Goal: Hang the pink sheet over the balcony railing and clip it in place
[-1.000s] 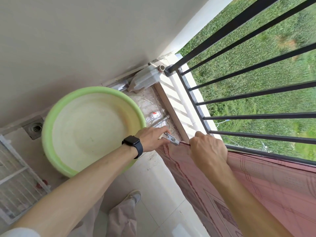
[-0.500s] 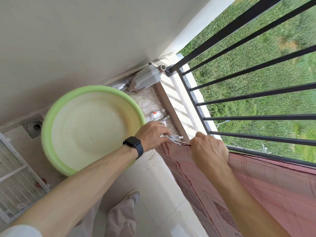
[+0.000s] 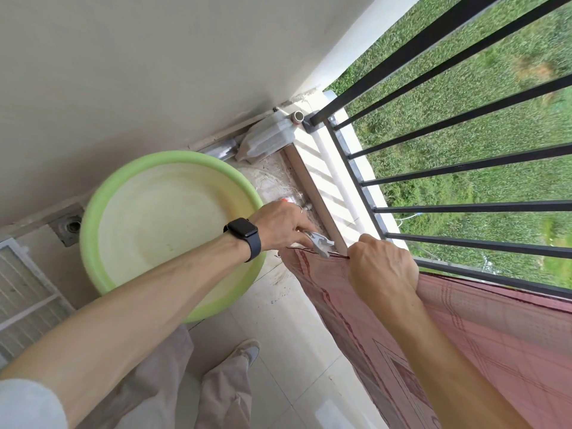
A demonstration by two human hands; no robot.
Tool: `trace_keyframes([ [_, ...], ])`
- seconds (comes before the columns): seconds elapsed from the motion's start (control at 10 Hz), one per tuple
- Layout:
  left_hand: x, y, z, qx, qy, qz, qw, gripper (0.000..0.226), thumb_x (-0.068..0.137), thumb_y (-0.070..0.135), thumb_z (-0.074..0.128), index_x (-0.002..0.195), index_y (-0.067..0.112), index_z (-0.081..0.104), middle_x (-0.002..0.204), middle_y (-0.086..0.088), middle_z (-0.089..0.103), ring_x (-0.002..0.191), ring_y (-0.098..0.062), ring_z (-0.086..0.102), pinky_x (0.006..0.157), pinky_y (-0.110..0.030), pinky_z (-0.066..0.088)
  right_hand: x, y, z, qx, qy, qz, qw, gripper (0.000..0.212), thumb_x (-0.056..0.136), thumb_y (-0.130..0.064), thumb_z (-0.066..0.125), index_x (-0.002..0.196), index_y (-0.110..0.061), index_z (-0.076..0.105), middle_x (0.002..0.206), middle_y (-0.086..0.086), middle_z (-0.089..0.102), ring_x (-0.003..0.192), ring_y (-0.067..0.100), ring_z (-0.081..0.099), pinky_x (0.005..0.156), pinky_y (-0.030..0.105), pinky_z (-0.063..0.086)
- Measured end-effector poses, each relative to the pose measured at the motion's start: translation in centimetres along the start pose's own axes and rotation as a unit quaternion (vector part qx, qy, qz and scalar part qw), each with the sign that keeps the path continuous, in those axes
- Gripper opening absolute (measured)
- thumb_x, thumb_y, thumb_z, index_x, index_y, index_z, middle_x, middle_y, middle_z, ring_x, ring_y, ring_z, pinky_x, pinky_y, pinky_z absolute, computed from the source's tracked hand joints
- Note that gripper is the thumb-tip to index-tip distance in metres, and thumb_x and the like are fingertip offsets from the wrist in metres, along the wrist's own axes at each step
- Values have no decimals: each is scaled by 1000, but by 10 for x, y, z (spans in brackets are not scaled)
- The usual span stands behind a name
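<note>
The pink sheet (image 3: 483,332) hangs over the top bar of the black balcony railing (image 3: 464,209) and drops down on the inner side. My right hand (image 3: 382,267) grips the sheet's top edge together with the rail near the sheet's left end. My left hand (image 3: 283,226), with a black watch on the wrist, pinches a white clip (image 3: 320,244). The clip's jaws sit at the sheet's top edge, just left of my right hand.
A large green basin (image 3: 93,218) stands on the tiled floor below my left arm. A plastic jug (image 3: 269,137) lies in the corner by the wall. A floor drain (image 3: 69,227) and a white wire rack (image 3: 28,292) are at the left. My foot (image 3: 247,351) is below.
My left hand brought the clip right and down onto the sheet's top edge, and the clip's jaws spread. My right hand kept its grip on the sheet and rail.
</note>
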State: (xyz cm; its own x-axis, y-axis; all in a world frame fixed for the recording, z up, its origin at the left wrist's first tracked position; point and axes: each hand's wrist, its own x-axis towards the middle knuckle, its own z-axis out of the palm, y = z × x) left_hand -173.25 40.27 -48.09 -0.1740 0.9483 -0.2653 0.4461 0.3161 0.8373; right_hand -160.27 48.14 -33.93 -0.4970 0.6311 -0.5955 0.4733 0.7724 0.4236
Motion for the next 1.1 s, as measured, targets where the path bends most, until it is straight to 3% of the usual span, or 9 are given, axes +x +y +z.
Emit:
trace_keyframes([
  [0.1,-2,11,3,16,-22,30,999,36,84,50,70,113,30,74,85,4,63,89,-20,61,67,-26,37,0,1,2,-11,10,-15,1000,28,95,-7,42,97,-21,67,101,-4,61,86,23,57,64,32,32],
  [0.2,0,19,11,37,-33,28,998,40,86,50,67,117,28,72,96,0,67,95,-21,61,69,-24,35,0,2,6,-21,20,-21,999,27,97,-10,43,95,-22,67,99,-5,61,77,22,48,62,32,31],
  [0.3,3,27,15,39,-29,34,998,37,88,49,64,117,29,72,92,-3,64,95,-22,59,69,-26,34,2,2,8,-21,25,-30,999,24,100,-17,43,95,-21,66,101,-4,60,80,23,52,61,32,30],
  [0.6,11,34,17,153,-35,121,980,32,99,36,52,130,32,60,125,5,60,114,-20,54,91,-29,39,0,2,9,-18,39,-34,998,32,102,-14,37,95,-19,67,98,-4,58,76,21,45,60,32,30],
  [0.7,13,38,17,185,-31,123,975,34,98,35,54,132,32,57,129,5,59,115,-22,55,91,-34,45,0,2,9,-16,48,-40,998,30,100,-11,39,102,-20,67,103,-3,60,89,22,58,63,33,31],
  [0.9,7,42,24,172,-15,77,982,44,97,25,55,140,32,49,133,3,59,119,-23,54,91,-40,50,-2,4,11,-3,53,-33,998,23,97,-12,45,105,-21,64,106,-2,61,99,23,59,67,33,33],
  [1.0,-2,46,14,141,-6,31,989,56,95,18,55,148,28,38,146,4,48,124,-25,51,88,-39,49,-5,9,7,20,81,-46,995,16,96,-18,52,107,-22,64,111,-3,61,107,23,54,73,33,37],
  [1.1,-26,49,9,135,-11,-7,991,56,93,18,54,146,29,40,145,4,47,123,-26,52,87,-37,46,-24,8,6,40,143,-99,984,22,95,-25,48,105,-20,68,111,-2,66,105,23,57,83,35,44],
])
